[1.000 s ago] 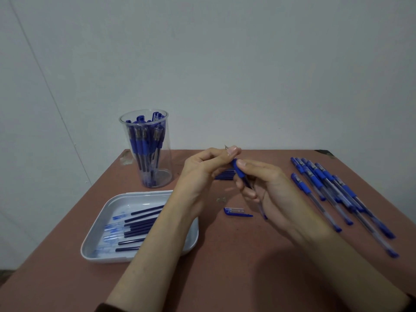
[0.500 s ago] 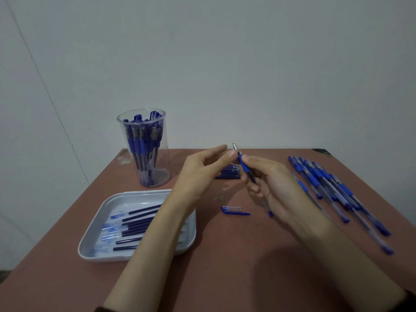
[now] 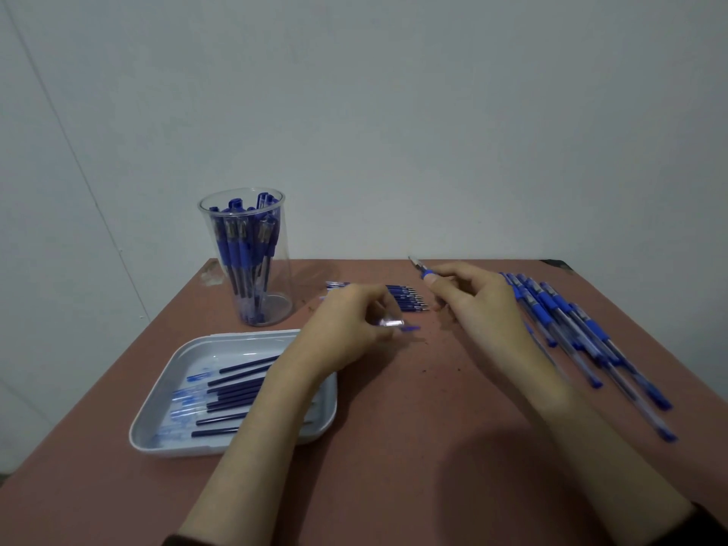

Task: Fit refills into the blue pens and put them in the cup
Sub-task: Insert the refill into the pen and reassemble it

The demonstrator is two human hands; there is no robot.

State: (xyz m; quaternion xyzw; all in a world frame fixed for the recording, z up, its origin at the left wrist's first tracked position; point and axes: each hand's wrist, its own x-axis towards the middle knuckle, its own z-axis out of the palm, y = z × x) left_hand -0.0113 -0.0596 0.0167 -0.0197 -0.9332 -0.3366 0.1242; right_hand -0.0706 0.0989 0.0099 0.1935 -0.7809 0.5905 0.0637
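Reddish-brown table (image 3: 413, 447), seen from above and behind the person's forearms. The clear cup (image 3: 280, 269) stands upright at the table's far left and serves as reference; capped pens (image 3: 240, 246) stand inside it.

White tray (image 3: 157, 411): nearer the viewer than the cup, just in front of it, holding tray refills (image 3: 232, 388) that lie roughly parallel.

Right hand (image 3: 484, 305): well to the right of the cup, at about the same depth; thumb and curled fingers pinch one pen (image 3: 420, 268) near its blue grip, the metal tip pointing up and back toward the cup's side.

Left hand (image 3: 346, 333): between the cup and the right hand, slightly nearer the viewer; fingers curled, pinching a small clear-and-blue cap (image 3: 396, 323). Motion blur hides whether the cap touches the table.

Row of pens (image 3: 567, 325): farthest right of the cup, lying side by side on the table.

Loose refills (image 3: 407, 299): a bundle right of the cup, partly hidden behind the left hand.
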